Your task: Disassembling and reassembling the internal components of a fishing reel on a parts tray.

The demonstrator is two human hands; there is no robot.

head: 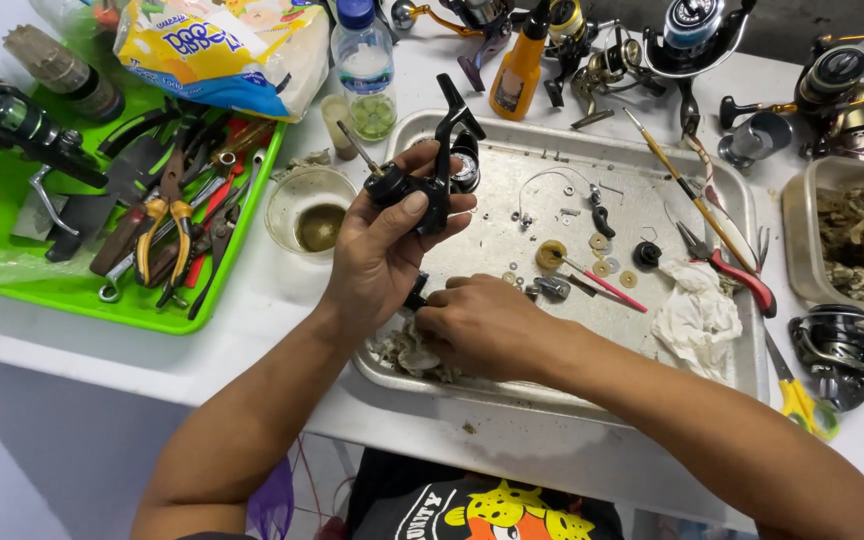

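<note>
A black reel body (pixel 422 185) of glossy plastic or painted metal is held in the left hand (pixel 377 255), while a rough, soiled rag (pixel 407 352) at the near left corner of the tray (pixel 512 395) is touched by the right hand (pixel 487 325). The tray is seen to be of dull, scratched metal, with small brass-coloured washers (pixel 602 255) and a crumpled white cloth (pixel 697 320) lying on it. At the desk's left edge a smooth green plastic tray (pixel 72 295) is seen, with metal pliers (pixel 167 235) in it.

surface: white table (pixel 252 300); floor: pale grey-blue (pixel 32 450); light: even, soft
</note>
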